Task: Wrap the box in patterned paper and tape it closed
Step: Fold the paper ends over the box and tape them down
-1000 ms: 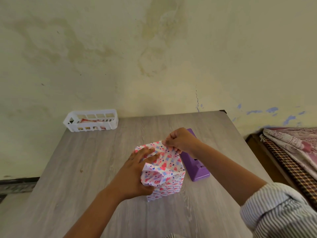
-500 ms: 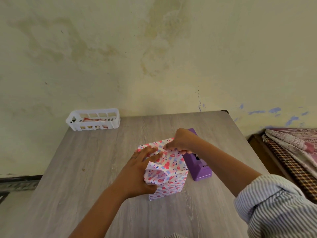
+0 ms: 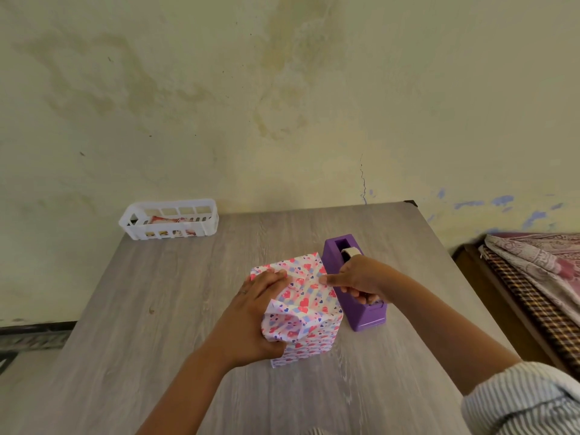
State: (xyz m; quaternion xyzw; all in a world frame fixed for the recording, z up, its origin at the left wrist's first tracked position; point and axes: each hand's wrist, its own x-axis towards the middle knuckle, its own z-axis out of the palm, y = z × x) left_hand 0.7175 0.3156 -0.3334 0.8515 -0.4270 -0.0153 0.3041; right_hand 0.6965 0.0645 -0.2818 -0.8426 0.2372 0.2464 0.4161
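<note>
- Grey wood-grain table point(image 3: 157, 309) carries an upright box wrapped in white paper printed with pink, red and blue hearts point(image 3: 309, 312); it stands near the middle of the tabletop, its top flaps folded over and creased.
- Left hand point(image 3: 251, 318) grips the wrapped box from its left side: fingers lie flat across the folded top, and the thumb curls round the crumpled paper at the near corner.
- Right hand point(image 3: 357, 279) is loosely curled over the purple plastic tape dispenser point(image 3: 361, 312), forefinger stretched out with its tip touching the paper at the box's right top edge; whether the other fingers hold any tape I cannot tell.
- Dispenser stands just right of the box, touching or nearly so, a pale tape roll point(image 3: 351, 252) showing in its slot.
- White slotted plastic basket point(image 3: 171, 219) sits at the table's far left corner against the stained cream wall point(image 3: 282, 105).
- Striped sleeve point(image 3: 518, 400) covers the right arm.
- Patterned cloth point(image 3: 539, 265) lies at the right edge.
</note>
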